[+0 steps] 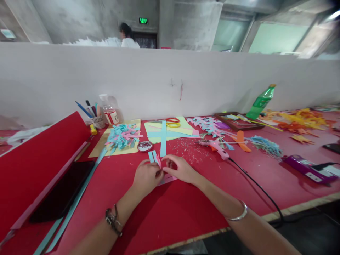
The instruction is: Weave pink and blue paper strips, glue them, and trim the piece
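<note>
My left hand (148, 175) and my right hand (180, 169) meet above the red table (159, 219). Between them, pink paper strips (158, 160) stand partly upright, pinched by the closed fingers of my left hand. My right hand curves round from the other side, thumb and fingers bent close to the same strips. Light blue paper strips (153, 156) show just beyond my fingers, and another pink strip (168, 180) lies under my hands. Part of the folded paper is hidden by the fingers. A long blue strip (163, 141) lies just behind.
Around lie a pink glue gun (219, 148) with its cord, scissors (173, 124), a round tin (145, 146), a pile of blue and pink strips (122, 136), a phone (63, 191), a green bottle (261, 102) and a purple power strip (305, 168). A white partition (148, 81) stands behind; a person is beyond it.
</note>
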`<state>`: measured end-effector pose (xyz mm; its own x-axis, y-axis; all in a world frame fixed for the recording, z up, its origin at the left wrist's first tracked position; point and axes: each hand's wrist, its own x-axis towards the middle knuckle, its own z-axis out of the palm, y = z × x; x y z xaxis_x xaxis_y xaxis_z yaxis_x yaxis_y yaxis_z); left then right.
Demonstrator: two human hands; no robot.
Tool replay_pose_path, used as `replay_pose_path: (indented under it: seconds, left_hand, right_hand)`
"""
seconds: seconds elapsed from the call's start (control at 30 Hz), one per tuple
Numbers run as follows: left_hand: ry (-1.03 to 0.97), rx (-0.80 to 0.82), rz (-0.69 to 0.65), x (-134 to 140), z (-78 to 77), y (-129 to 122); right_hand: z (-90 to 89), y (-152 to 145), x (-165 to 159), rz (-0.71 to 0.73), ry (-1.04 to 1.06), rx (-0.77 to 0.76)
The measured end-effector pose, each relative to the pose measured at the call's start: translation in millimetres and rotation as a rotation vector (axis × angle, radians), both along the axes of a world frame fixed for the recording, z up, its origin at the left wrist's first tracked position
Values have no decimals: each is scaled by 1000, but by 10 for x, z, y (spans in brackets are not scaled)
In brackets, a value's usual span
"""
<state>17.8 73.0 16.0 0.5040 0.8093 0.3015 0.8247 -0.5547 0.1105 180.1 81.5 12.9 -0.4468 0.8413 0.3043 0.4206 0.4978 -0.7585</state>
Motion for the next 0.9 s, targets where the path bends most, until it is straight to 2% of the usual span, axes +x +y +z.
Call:
replay_pose_path:
  seconds: [0.23, 0.33, 0.47, 0.57, 0.77, 0.9]
  left_hand:
    - [-15, -13, -10, 9, 58, -34]
    - [-17, -63, -21, -4, 73, -26]
    - [0, -111, -38, -41, 51, -4]
    - [-1, -144, -51, -76, 39, 6]
    - [-26, -210, -90, -111, 65, 22]
    - [-55, -238, -110, -128, 61, 41]
  right_hand:
    - [49, 15, 54, -47, 68, 0]
    - [14, 67, 93, -249, 113, -19]
    - [18, 147, 189, -601, 255, 72]
    - [54, 161, 250, -717, 298, 146]
    - [88, 104, 224, -661, 226, 256]
    - [131, 56, 195, -481, 50, 279]
